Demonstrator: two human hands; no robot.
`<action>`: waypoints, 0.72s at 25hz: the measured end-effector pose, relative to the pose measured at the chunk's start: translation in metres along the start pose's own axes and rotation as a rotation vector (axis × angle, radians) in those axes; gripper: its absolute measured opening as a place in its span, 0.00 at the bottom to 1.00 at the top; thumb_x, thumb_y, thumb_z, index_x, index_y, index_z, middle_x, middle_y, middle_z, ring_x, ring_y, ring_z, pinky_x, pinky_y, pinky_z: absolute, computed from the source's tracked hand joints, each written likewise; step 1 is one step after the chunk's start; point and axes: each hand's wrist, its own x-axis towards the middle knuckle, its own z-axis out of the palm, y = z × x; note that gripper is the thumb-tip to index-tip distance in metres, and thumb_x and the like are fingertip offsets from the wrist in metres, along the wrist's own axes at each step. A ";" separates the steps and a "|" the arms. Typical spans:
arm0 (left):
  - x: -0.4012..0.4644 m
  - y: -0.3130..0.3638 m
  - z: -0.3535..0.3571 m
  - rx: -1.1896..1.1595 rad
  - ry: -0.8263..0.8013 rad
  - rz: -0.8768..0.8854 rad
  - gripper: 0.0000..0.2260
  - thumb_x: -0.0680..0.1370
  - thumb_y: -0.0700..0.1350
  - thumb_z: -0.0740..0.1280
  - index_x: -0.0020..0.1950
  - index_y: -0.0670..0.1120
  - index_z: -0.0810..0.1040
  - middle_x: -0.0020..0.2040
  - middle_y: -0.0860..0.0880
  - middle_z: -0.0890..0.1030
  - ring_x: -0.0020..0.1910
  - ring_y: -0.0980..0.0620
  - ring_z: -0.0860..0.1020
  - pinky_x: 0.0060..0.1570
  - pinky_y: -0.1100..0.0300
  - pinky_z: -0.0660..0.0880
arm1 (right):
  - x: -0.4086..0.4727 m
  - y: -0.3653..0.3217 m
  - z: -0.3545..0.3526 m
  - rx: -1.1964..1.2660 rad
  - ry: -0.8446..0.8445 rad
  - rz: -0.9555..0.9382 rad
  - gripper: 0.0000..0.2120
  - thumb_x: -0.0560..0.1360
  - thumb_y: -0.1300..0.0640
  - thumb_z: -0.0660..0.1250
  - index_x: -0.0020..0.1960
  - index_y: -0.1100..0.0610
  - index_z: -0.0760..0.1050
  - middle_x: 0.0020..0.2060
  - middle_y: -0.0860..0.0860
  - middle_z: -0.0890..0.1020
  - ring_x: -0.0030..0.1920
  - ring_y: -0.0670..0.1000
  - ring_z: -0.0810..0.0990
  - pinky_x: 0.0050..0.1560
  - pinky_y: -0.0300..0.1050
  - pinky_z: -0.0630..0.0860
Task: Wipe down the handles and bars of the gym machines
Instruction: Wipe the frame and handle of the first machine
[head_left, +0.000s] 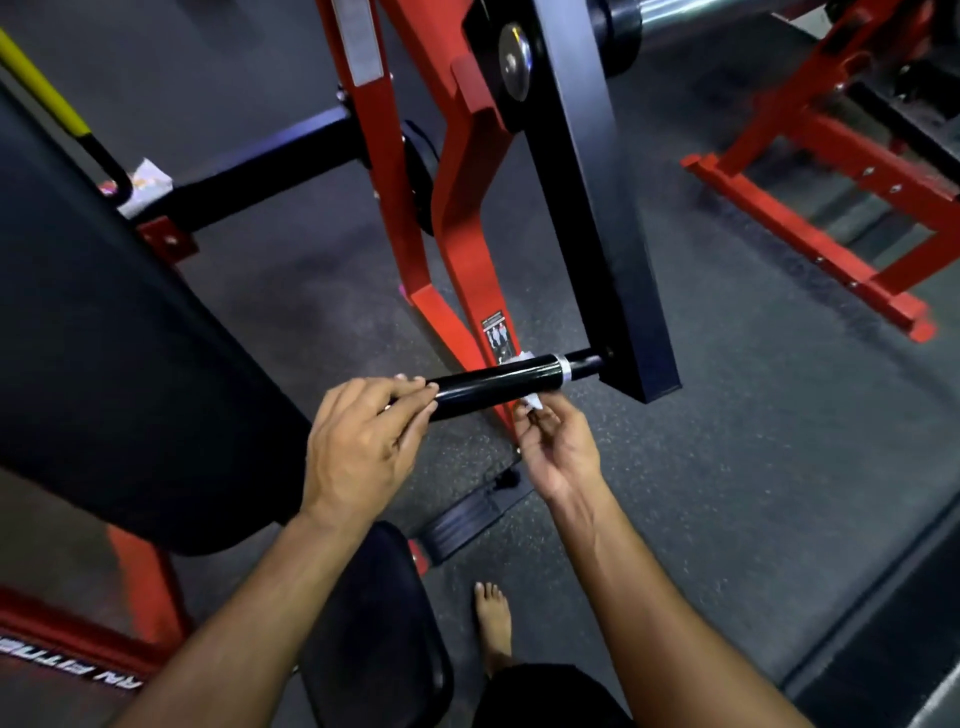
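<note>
A black cylindrical handle (498, 384) sticks out sideways from the black arm (587, 171) of a red gym machine (457, 171). My left hand (363, 441) holds the handle's free end, fingers laid over it. Just under the handle my right hand (550, 447) pinches a small white wipe (531, 401) between fingertips and thumb. A bit of white also shows behind the handle, above it; whether it belongs to the wipe I cannot tell.
A large black padded seat back (119, 332) fills the left. A smaller black pad (384, 613) and a black footplate (467, 514) lie below. Another red machine frame (810, 208) stands at the right. A bare foot (493, 623) rests on the speckled rubber floor.
</note>
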 end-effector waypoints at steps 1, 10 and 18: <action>0.000 0.001 -0.001 0.005 -0.004 0.000 0.07 0.80 0.45 0.72 0.55 0.46 0.87 0.52 0.51 0.85 0.49 0.47 0.82 0.51 0.49 0.77 | -0.002 -0.001 -0.001 0.016 -0.031 0.014 0.09 0.76 0.72 0.60 0.43 0.62 0.74 0.36 0.55 0.76 0.33 0.47 0.77 0.32 0.35 0.77; 0.000 0.002 -0.001 -0.003 0.003 -0.026 0.07 0.79 0.46 0.72 0.55 0.48 0.87 0.52 0.53 0.85 0.51 0.49 0.82 0.55 0.50 0.75 | -0.022 0.034 0.015 -0.174 -0.096 0.049 0.09 0.77 0.73 0.62 0.46 0.62 0.76 0.33 0.54 0.81 0.31 0.48 0.81 0.34 0.38 0.79; 0.005 -0.001 -0.007 0.014 -0.061 0.010 0.09 0.80 0.47 0.70 0.56 0.50 0.87 0.52 0.56 0.84 0.51 0.54 0.81 0.57 0.53 0.73 | -0.028 0.000 0.008 -0.046 0.076 -0.042 0.07 0.81 0.69 0.60 0.52 0.64 0.76 0.52 0.62 0.82 0.53 0.58 0.82 0.59 0.50 0.80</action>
